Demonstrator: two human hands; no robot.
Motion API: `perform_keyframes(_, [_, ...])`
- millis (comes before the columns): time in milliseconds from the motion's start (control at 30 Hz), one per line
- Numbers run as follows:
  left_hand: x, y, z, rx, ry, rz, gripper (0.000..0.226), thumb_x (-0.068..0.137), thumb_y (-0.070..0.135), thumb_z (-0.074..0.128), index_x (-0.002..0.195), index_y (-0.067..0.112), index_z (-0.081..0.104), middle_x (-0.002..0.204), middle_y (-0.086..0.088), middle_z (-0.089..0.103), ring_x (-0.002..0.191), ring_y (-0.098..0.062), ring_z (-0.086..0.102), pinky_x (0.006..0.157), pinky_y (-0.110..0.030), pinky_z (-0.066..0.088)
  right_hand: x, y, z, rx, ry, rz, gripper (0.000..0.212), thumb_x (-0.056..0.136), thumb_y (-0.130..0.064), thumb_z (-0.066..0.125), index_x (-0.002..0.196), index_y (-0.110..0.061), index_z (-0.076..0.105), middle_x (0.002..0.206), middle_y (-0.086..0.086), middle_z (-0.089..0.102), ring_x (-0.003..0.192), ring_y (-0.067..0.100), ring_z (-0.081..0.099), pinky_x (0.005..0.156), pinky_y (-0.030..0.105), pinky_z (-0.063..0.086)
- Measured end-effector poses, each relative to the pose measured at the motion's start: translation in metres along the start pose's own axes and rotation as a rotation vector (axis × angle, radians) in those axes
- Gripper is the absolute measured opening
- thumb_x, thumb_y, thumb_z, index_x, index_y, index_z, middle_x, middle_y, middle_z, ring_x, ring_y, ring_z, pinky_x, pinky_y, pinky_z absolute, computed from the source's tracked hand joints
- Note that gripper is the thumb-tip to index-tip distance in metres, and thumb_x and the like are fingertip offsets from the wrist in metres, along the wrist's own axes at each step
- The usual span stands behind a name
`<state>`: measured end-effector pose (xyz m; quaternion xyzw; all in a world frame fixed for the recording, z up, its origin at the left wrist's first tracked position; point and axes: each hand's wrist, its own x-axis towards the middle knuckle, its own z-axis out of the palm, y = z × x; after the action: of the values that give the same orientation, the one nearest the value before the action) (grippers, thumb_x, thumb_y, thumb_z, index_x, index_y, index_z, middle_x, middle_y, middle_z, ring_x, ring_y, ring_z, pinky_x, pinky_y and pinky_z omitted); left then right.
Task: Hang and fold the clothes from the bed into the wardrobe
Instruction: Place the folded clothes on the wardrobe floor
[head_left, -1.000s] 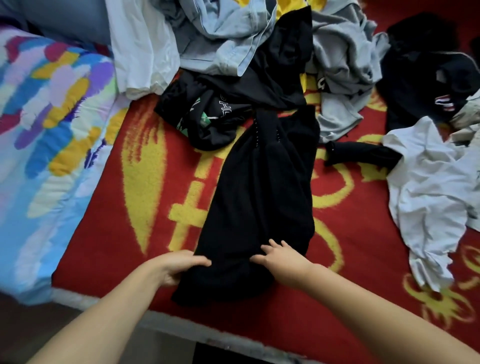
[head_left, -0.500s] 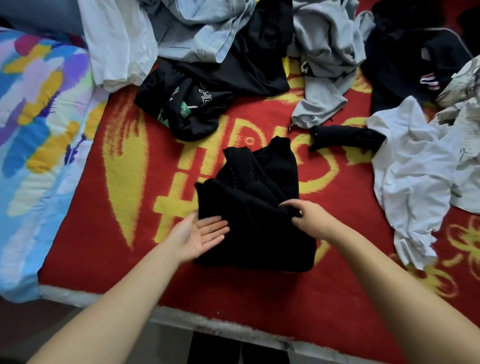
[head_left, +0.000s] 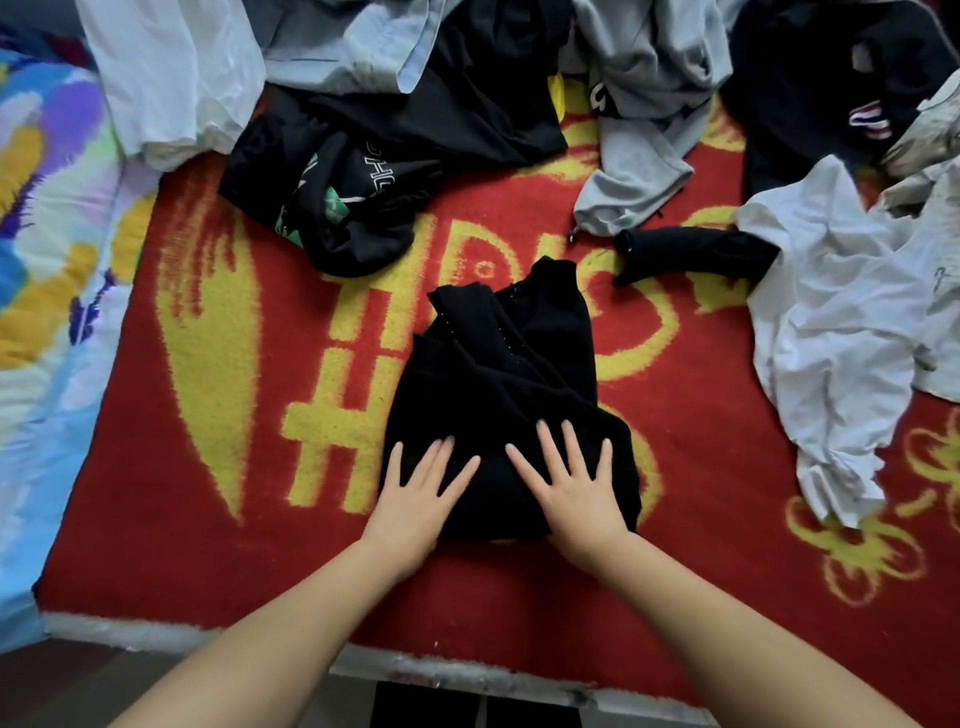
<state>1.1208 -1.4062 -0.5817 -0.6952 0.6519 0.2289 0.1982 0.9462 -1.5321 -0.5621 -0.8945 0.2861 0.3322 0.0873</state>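
A red blanket (head_left: 208, 545) with yellow patterns is spread across the bed and takes up most of the view. Along its left edge a quilt (head_left: 47, 270) in blue, yellow and purple is seen. The far side is covered by a heap of unfolded clothes: a white shirt (head_left: 171, 88) at the far left, a pale blue garment (head_left: 343, 47) beside it, a black printed top (head_left: 337, 197) lying below these, a grey sweatshirt (head_left: 644, 130) near the middle, and a dark garment (head_left: 810, 93) at the far right. A crumpled white garment (head_left: 841, 332) is spread at the right, and a black sleeve (head_left: 691, 252) is seen protruding from beneath it.

Near the front edge of the blanket, well apart from the heap, the folded black garment (head_left: 514, 364) is laid in a rough bundle. Its near part is pressed flat by both hands. The left hand (head_left: 415, 499) is laid on the garment's near-left corner, fingers straight and spread, the heel of the palm resting off the cloth on the blanket. The right hand (head_left: 571, 488) is laid flat just beside it, fingers splayed and pointing away, with cloth showing beyond every fingertip. Nothing is grasped by either hand.
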Motion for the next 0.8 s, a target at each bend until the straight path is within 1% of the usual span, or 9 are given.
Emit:
perform_keyframes(133, [0.007,0.016,-0.021,-0.041,-0.019,0.005,0.074,0.096,0.006,0.036,0.151,0.015,-0.012,0.152,-0.029,0.016,0.141,-0.037,0.022,0.117,-0.045,0.016,-0.010,-0.009,-0.009,0.037,-0.098,-0.038,0.096,0.090,0.000,0.050,0.149,-0.029,-0.020,0.158,0.015,-0.019,0.142,0.045,-0.018,0.111,0.066,0.003])
perform_keyframes(200, [0.008,0.009,-0.041,-0.130,-0.106,0.068,0.071,0.092,0.007,0.044,0.153,0.022,0.010,0.142,-0.020,0.041,0.126,-0.034,0.046,0.104,-0.039,0.038,-0.017,-0.007,-0.027,0.082,-0.254,-0.110,0.089,0.092,0.003,0.045,0.152,-0.031,-0.010,0.160,0.012,-0.010,0.145,0.043,-0.010,0.112,0.064,0.007])
perform_keyframes(267, [0.003,-0.004,-0.062,-0.263,-0.270,0.198,0.068,0.085,0.009,0.046,0.147,0.030,0.031,0.132,-0.010,0.056,0.115,-0.029,0.056,0.093,-0.033,0.044,-0.023,0.002,-0.048,0.213,-0.446,-0.219,0.081,0.092,-0.002,0.043,0.153,-0.035,0.000,0.161,0.010,0.007,0.146,0.038,0.009,0.112,0.058,0.022])
perform_keyframes(333, [-0.001,-0.022,-0.088,-0.451,-0.520,0.238,0.062,0.078,0.007,0.044,0.135,0.032,0.050,0.122,-0.004,0.064,0.103,-0.021,0.060,0.080,-0.024,0.044,-0.023,0.017,-0.076,0.403,-0.560,-0.312,0.070,0.090,-0.011,0.046,0.150,-0.035,0.021,0.149,0.007,0.038,0.130,0.027,0.042,0.095,0.037,0.042])
perform_keyframes(400, [0.007,-0.045,-0.112,-0.622,-0.634,0.187,0.049,0.076,0.005,0.046,0.118,0.024,0.062,0.112,-0.007,0.067,0.089,-0.018,0.060,0.071,-0.026,0.043,-0.014,0.033,-0.106,0.519,-0.529,-0.296,0.059,0.088,-0.015,0.050,0.144,-0.030,0.037,0.140,-0.002,0.050,0.118,0.018,0.052,0.085,0.025,0.041])
perform_keyframes(567, [0.073,-0.089,-0.149,-0.675,-0.179,-0.032,0.024,0.080,0.010,0.052,0.102,0.018,0.060,0.101,-0.007,0.067,0.086,-0.023,0.061,0.067,-0.029,0.046,0.054,0.074,-0.148,0.587,-0.105,-0.045,0.053,0.089,-0.008,0.045,0.138,-0.027,0.044,0.138,0.000,0.050,0.119,0.021,0.049,0.097,0.031,0.040])
perform_keyframes(633, [0.094,-0.081,-0.144,-0.452,0.044,-0.123,0.036,0.086,0.015,0.050,0.121,0.022,0.054,0.121,-0.008,0.060,0.109,-0.026,0.055,0.092,-0.039,0.042,0.071,0.075,-0.136,0.491,0.060,0.125,0.050,0.094,-0.011,0.039,0.143,-0.025,0.039,0.143,0.004,0.046,0.131,0.026,0.040,0.113,0.052,0.024])
perform_keyframes(700, [0.099,-0.057,-0.128,-0.193,0.278,-0.178,0.048,0.095,0.026,0.043,0.142,0.022,0.038,0.146,-0.010,0.041,0.137,-0.027,0.032,0.113,-0.055,0.012,0.071,0.057,-0.113,0.435,0.225,0.228,0.047,0.100,-0.024,0.034,0.147,-0.022,0.033,0.148,0.004,0.038,0.141,0.024,0.026,0.114,0.062,0.004])
perform_keyframes(800, [0.086,-0.009,-0.101,-0.205,0.386,-0.126,0.059,0.097,0.043,0.012,0.152,0.023,0.014,0.160,-0.004,0.012,0.148,-0.020,0.004,0.113,-0.057,-0.006,0.054,0.014,-0.075,0.353,0.387,0.223,0.053,0.102,-0.038,0.025,0.153,-0.025,0.015,0.162,-0.002,0.006,0.149,0.019,-0.008,0.109,0.061,-0.015])
